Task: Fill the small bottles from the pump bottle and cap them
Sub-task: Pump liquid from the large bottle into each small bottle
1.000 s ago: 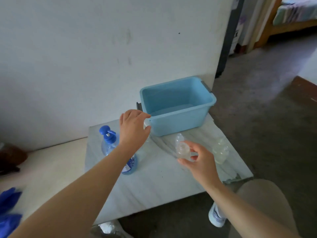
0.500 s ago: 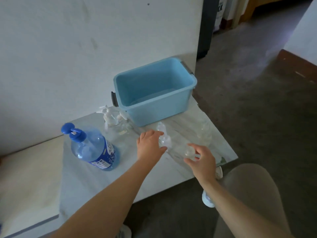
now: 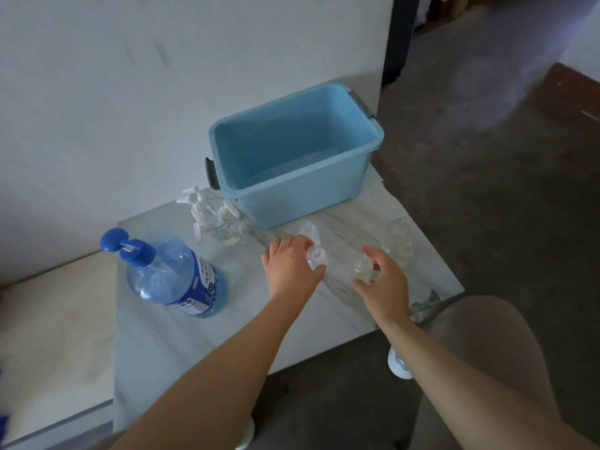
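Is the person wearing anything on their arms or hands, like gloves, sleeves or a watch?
No. Both forearms are bare right up to the bottom of the picture, with no sleeves in sight. The left hand and right hand have no gloves, and no rings, watch or bracelet that I can make out. No markings show either.

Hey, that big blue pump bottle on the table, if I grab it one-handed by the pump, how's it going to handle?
The pump bottle looks mostly full of blue liquid, so probably heavy for one hand. Its body is wide and the pump neck narrow, so it would likely swing or strain if lifted there. The smooth clear plastic may be slippery; gripping the body seems safer.
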